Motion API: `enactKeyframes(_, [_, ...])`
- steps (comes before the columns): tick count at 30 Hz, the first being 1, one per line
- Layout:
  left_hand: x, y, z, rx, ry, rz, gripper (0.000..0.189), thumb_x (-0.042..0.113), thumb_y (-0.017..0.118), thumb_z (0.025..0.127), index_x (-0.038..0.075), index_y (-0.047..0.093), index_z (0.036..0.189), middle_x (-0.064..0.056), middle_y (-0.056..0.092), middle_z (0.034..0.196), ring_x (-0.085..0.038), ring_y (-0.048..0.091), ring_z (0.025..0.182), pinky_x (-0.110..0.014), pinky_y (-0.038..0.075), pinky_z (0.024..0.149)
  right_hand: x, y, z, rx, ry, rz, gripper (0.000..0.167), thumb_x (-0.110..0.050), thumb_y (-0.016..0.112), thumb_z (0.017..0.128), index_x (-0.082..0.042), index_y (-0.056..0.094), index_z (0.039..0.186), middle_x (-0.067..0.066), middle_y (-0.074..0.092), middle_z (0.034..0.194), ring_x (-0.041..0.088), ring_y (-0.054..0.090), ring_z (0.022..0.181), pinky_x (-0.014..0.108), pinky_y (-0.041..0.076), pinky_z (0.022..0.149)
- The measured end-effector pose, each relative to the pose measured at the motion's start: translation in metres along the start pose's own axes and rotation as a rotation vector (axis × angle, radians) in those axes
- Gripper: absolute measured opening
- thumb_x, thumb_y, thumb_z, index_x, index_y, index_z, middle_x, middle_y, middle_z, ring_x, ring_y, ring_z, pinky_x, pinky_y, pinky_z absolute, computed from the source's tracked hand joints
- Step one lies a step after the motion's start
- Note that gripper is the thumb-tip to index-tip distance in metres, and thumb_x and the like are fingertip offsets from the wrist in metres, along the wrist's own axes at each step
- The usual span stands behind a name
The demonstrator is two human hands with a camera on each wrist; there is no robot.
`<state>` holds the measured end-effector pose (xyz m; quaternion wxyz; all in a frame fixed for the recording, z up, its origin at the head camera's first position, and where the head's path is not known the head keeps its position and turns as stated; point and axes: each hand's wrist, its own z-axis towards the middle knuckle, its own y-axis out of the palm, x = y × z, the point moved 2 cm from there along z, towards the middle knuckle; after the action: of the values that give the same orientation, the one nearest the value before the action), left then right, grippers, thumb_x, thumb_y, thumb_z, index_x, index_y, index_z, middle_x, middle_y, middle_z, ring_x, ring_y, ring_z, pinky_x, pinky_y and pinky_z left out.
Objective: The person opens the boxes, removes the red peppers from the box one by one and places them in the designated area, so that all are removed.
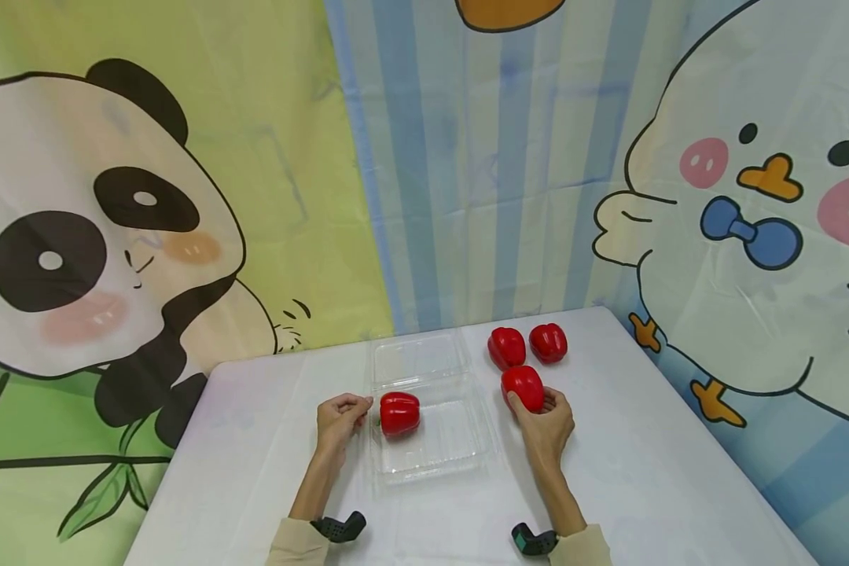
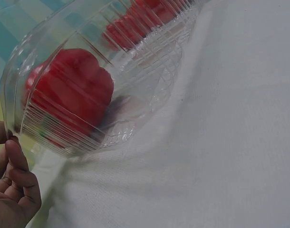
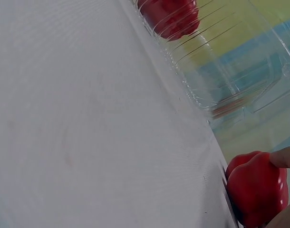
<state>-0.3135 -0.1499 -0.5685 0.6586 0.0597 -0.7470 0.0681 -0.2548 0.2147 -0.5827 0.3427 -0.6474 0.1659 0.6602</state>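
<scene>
A clear plastic clamshell box lies with its lid folded back toward the wall. Inside its left part sits one red bell pepper, also seen through the ribbed wall in the left wrist view. My left hand pinches the box's left rim between thumb and fingers. To the right of the box, my right hand grips a second red bell pepper, thumb on one side and fingers on the other. Just beyond it stand two more red peppers, the nearer-left pepper and the right-hand pepper.
A white-covered table carries everything. Behind it hangs a printed cloth with a panda and a chick, meeting the table's back edge. Each wrist wears a dark camera, such as the left wrist camera.
</scene>
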Motion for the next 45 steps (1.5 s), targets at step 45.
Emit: enactKeyframes(45, [0.000, -0.001, 0.004, 0.004, -0.023, 0.027, 0.016, 0.009, 0.086, 0.094, -0.001, 0.077, 0.087, 0.003, 0.066, 0.066, -0.009, 0.056, 0.061, -0.022, 0.047, 0.057, -0.037, -0.018, -0.001, 0.000, -0.217, -0.029, 0.075, -0.019, 0.095, 0.082, -0.001, 0.059, 0.146, 0.021, 0.062, 0.145, 0.039, 0.060, 0.126, 0.064, 0.053, 0.112])
